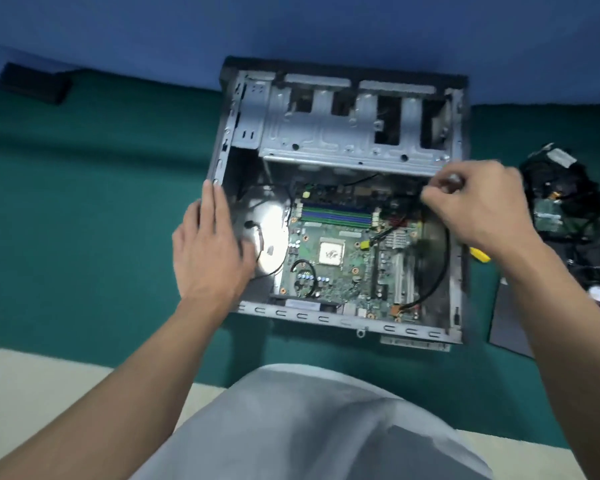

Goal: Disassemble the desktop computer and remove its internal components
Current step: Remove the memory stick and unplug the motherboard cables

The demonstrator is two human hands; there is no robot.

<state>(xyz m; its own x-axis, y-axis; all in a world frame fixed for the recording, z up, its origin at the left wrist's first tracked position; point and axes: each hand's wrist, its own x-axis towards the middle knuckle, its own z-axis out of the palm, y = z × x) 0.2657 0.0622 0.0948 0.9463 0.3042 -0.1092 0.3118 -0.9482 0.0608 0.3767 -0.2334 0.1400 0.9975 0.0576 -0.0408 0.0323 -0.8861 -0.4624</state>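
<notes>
Grey-clad knee [309, 420] nearest, in front of the computer case [326, 318]. The case lies open on its side on green carpet [84, 202], motherboard [340, 271] still in it.

Left grip [208, 251]: open, fingers straight, flat on the case's left wall.

Right grip [482, 206]: inside the case at its far-right corner, just below the drive cage [343, 133]. Fingers curled, tips pinching a black cable [400, 201] above the motherboard's top-right edge. That spot is blurred.

Pile of parts and wires [561, 202] just right of the case. Yellow object [480, 255] under the right wrist, against the case's right wall.
</notes>
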